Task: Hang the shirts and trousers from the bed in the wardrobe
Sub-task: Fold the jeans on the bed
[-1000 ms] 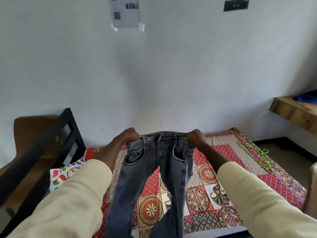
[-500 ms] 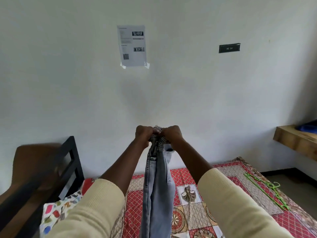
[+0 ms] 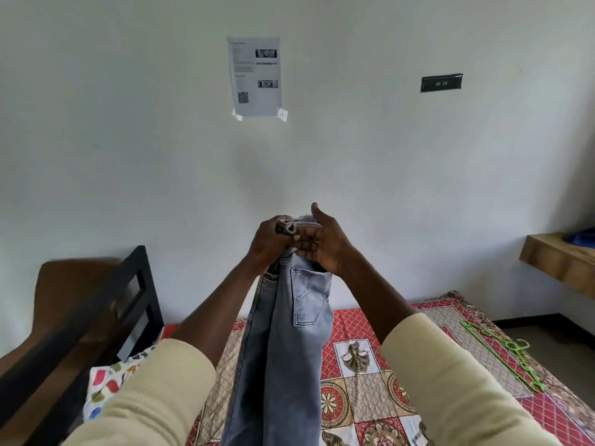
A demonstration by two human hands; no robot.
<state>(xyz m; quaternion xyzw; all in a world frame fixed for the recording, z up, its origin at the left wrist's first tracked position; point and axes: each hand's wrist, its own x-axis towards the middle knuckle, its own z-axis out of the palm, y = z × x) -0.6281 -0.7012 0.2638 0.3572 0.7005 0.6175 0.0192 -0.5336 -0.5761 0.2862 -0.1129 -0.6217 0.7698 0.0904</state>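
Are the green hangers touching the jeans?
Apart. The head view shows the green hangers lying on the bedspread far right of the jeans, with patterned cloth between them.

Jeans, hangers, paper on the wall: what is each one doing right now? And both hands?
Jeans: folded lengthwise, hanging down, held up by the waistband.
Left hand: grips the waistband.
Right hand: fingers curled on the waistband, thumb up.
Green hangers: lying on the bed, unused.
Paper: taped to the wall.

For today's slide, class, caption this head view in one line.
Both hands, left hand and right hand, hold folded jeans by the waistband above the bed.
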